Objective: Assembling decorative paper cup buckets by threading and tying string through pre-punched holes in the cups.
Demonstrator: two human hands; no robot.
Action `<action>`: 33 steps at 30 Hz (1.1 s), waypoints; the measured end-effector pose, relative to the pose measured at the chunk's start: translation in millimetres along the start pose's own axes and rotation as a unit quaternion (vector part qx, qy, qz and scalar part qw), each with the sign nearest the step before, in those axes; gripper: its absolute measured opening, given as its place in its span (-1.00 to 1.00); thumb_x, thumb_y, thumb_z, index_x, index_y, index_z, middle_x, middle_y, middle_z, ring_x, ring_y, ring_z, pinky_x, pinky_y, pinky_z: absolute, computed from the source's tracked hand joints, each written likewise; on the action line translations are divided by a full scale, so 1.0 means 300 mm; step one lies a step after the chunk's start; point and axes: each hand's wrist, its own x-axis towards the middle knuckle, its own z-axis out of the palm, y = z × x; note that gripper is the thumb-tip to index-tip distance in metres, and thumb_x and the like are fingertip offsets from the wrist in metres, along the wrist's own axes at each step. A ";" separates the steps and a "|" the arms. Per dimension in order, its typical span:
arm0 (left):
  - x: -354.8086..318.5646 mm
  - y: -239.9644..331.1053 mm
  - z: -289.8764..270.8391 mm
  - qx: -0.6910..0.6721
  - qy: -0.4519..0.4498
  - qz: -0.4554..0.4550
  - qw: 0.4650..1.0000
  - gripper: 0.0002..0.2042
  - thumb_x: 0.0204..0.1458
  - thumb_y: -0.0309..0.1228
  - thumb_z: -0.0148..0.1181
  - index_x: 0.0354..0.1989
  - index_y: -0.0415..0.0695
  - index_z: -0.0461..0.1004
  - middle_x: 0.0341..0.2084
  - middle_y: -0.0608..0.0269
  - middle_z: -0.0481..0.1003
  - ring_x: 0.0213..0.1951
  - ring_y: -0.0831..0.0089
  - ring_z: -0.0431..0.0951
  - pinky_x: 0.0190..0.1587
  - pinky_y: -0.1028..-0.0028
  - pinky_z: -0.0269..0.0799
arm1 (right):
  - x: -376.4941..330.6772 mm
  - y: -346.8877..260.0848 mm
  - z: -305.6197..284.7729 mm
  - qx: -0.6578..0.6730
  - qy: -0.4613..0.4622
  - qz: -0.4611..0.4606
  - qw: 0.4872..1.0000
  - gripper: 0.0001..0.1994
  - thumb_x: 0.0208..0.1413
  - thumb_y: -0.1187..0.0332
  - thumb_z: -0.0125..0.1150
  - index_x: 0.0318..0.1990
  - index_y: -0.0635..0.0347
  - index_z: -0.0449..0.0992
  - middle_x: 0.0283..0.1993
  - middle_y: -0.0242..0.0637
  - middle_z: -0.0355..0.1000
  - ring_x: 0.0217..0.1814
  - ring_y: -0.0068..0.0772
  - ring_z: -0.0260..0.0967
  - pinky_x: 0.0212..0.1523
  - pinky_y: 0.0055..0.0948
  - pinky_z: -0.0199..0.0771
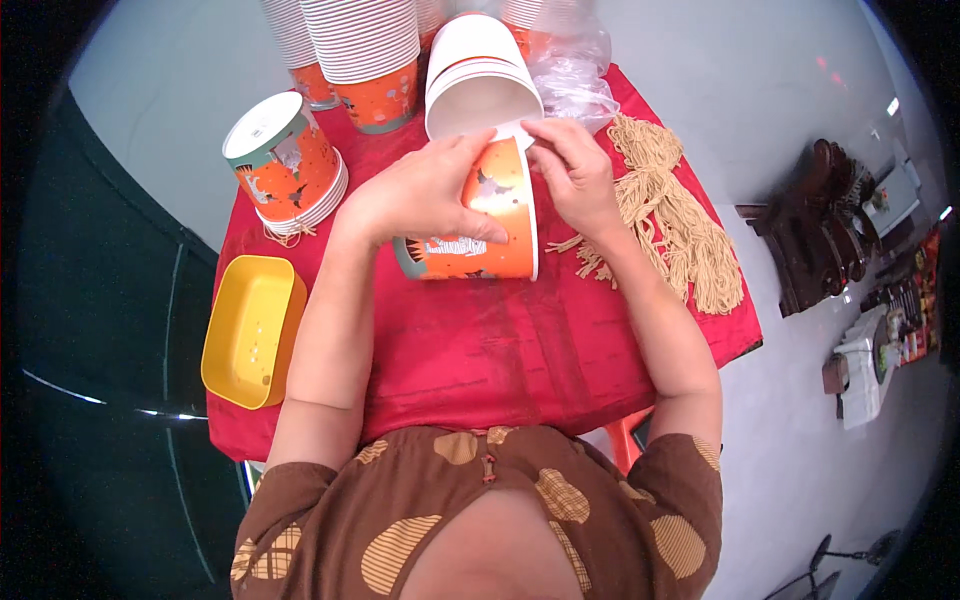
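Observation:
An orange printed paper bucket (510, 215) lies tilted on its side over the red cloth, its white rim facing right. My left hand (425, 190) is wrapped round its upper side, thumb across the printed wall. At the top of the rim, the bent fingers of my right hand (575, 175) are pinched together beside a small white piece (513, 130); what exactly they grip is hidden. Just beyond, white nested buckets (480, 95) lie with their mouth toward me. A bundle of tan cords (670, 220) spreads out right of my right hand.
Upside-down buckets (285, 160) stand at the left, a cord end showing under their rims. A yellow plastic tub (250, 330) sits at the table's left edge. Tall bucket stacks (365, 60) and a clear plastic bag (575, 75) occupy the far side. Dark wooden furniture (815, 220) stands off to the right.

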 end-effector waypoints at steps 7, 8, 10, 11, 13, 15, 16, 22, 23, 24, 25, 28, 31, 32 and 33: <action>0.004 -0.052 -0.033 0.045 0.076 -0.122 0.989 0.09 -0.33 0.24 0.39 0.31 -0.25 0.10 0.03 -0.23 0.39 0.07 0.00 0.46 0.12 0.19 0.37 | -0.062 0.147 -0.127 -0.086 -0.017 0.119 0.989 -0.88 0.05 0.51 0.20 -0.25 0.29 0.56 -0.25 -0.13 0.47 -0.19 -0.18 0.48 -0.16 -0.36 0.47; 0.005 -0.068 -0.027 0.060 0.097 -0.131 0.985 0.13 -0.37 0.30 0.36 0.34 -0.18 0.08 0.00 -0.22 0.40 0.01 0.00 0.51 0.07 0.15 0.41 | -0.078 0.169 -0.141 -0.112 -0.045 0.169 0.978 -0.88 0.06 0.49 0.21 -0.25 0.29 0.56 -0.25 -0.13 0.47 -0.20 -0.18 0.48 -0.16 -0.35 0.47; 0.004 -0.066 -0.021 0.075 0.116 -0.154 0.978 0.13 -0.37 0.31 0.35 0.35 -0.17 0.08 0.02 -0.22 0.39 0.00 0.00 0.51 0.05 0.14 0.42 | -0.104 0.179 -0.149 -0.133 -0.058 0.155 0.977 -0.88 0.06 0.45 0.20 -0.26 0.27 0.57 -0.27 -0.13 0.47 -0.21 -0.16 0.47 -0.16 -0.31 0.46; 0.005 -0.064 -0.019 0.091 0.136 -0.176 0.971 0.13 -0.37 0.33 0.34 0.35 -0.16 0.08 0.04 -0.22 0.37 0.00 -0.01 0.51 0.04 0.13 0.42 | -0.116 0.182 -0.151 -0.140 -0.086 0.182 0.969 -0.88 0.06 0.46 0.20 -0.27 0.27 0.57 -0.26 -0.12 0.47 -0.20 -0.15 0.47 -0.15 -0.30 0.45; 0.008 -0.058 -0.019 0.084 0.138 -0.192 0.968 0.13 -0.36 0.34 0.33 0.35 -0.15 0.08 0.08 -0.22 0.35 -0.01 -0.02 0.52 0.04 0.13 0.43 | -0.129 0.185 -0.157 -0.146 -0.114 0.209 0.960 -0.89 0.06 0.46 0.20 -0.27 0.27 0.57 -0.26 -0.12 0.47 -0.20 -0.13 0.47 -0.14 -0.28 0.45; 0.008 -0.066 -0.017 0.077 0.140 -0.208 0.965 0.13 -0.36 0.35 0.31 0.36 -0.15 0.08 0.11 -0.22 0.32 -0.02 -0.02 0.52 0.03 0.13 0.44 | -0.134 0.187 -0.163 -0.174 -0.146 0.214 0.950 -0.89 0.05 0.46 0.19 -0.29 0.28 0.57 -0.26 -0.09 0.47 -0.18 -0.11 0.47 -0.12 -0.23 0.45; 0.007 -0.083 -0.013 0.090 0.157 -0.198 0.964 0.13 -0.34 0.35 0.30 0.36 -0.14 0.07 0.12 -0.21 0.30 -0.02 -0.02 0.52 0.03 0.13 0.44 | -0.137 0.196 -0.166 -0.173 -0.146 0.214 0.950 -0.89 0.05 0.46 0.19 -0.29 0.28 0.57 -0.26 -0.09 0.47 -0.18 -0.11 0.47 -0.12 -0.23 0.45; -0.007 -0.058 -0.056 0.100 0.165 -0.224 0.955 0.01 -0.27 0.27 0.33 0.30 -0.18 0.16 0.04 -0.12 0.36 0.00 0.06 0.52 0.05 0.22 0.46 | -0.149 0.261 -0.181 -0.209 -0.193 0.221 0.933 -0.88 0.06 0.46 0.16 -0.28 0.27 0.57 -0.25 -0.05 0.45 -0.10 -0.04 0.43 -0.06 -0.18 0.41; -0.012 -0.054 -0.063 0.096 0.175 -0.231 0.952 -0.02 -0.25 0.25 0.33 0.26 -0.20 0.20 0.02 -0.11 0.38 -0.02 0.07 0.53 0.03 0.22 0.46 | -0.154 0.272 -0.185 -0.199 -0.199 0.219 0.934 -0.88 0.06 0.45 0.16 -0.29 0.27 0.57 -0.25 -0.05 0.45 -0.09 -0.03 0.42 -0.05 -0.16 0.41; -0.022 -0.056 -0.069 0.081 0.205 -0.209 0.953 -0.18 -0.21 0.18 0.36 0.08 -0.25 0.34 -0.08 -0.08 0.44 -0.13 0.14 0.56 -0.06 0.25 0.48 | -0.152 0.270 -0.183 -0.189 -0.206 0.217 0.935 -0.88 0.06 0.44 0.16 -0.29 0.27 0.57 -0.24 -0.05 0.45 -0.09 -0.03 0.42 -0.04 -0.15 0.40; -0.029 -0.060 -0.078 0.080 0.205 -0.210 0.952 -0.18 -0.21 0.18 0.36 0.08 -0.25 0.34 -0.08 -0.08 0.44 -0.13 0.14 0.56 -0.06 0.25 0.48 | -0.148 0.269 -0.181 -0.189 -0.207 0.217 0.935 -0.88 0.06 0.44 0.16 -0.29 0.27 0.57 -0.24 -0.05 0.45 -0.09 -0.03 0.42 -0.04 -0.15 0.40; -0.054 -0.043 -0.111 0.084 0.221 -0.200 0.951 -0.41 -0.23 0.01 0.45 -0.28 -0.30 0.42 -0.32 0.01 0.47 -0.31 0.29 0.52 -0.28 0.30 0.43 | -0.134 0.265 -0.159 -0.204 -0.229 0.207 0.929 -0.88 0.05 0.43 0.17 -0.30 0.27 0.56 -0.23 -0.04 0.44 -0.09 -0.02 0.41 -0.04 -0.14 0.40; -0.073 -0.002 -0.147 0.038 0.173 -0.209 0.962 -0.42 -0.32 -0.06 0.52 -0.32 -0.30 0.41 -0.35 0.02 0.47 -0.31 0.31 0.52 -0.30 0.29 0.41 | -0.136 0.295 -0.123 -0.227 -0.234 0.171 0.930 -0.89 0.05 0.43 0.19 -0.30 0.27 0.53 -0.23 -0.12 0.41 -0.11 -0.09 0.40 -0.07 -0.24 0.40; -0.078 0.003 -0.141 0.054 0.198 -0.191 0.960 -0.48 -0.35 -0.12 0.54 -0.40 -0.30 0.46 -0.39 0.02 0.49 -0.35 0.30 0.51 -0.32 0.29 0.41 | -0.137 0.313 -0.111 -0.228 -0.234 0.168 0.930 -0.89 0.05 0.43 0.19 -0.30 0.27 0.53 -0.23 -0.12 0.41 -0.11 -0.09 0.40 -0.07 -0.24 0.40; -0.083 -0.008 -0.137 0.056 0.202 -0.193 0.959 -0.48 -0.35 -0.12 0.54 -0.40 -0.30 0.46 -0.39 0.02 0.49 -0.35 0.30 0.51 -0.32 0.29 0.41 | -0.133 0.326 -0.091 -0.233 -0.218 0.151 0.936 -0.90 0.05 0.44 0.17 -0.32 0.26 0.54 -0.23 -0.09 0.42 -0.09 -0.04 0.39 -0.04 -0.18 0.39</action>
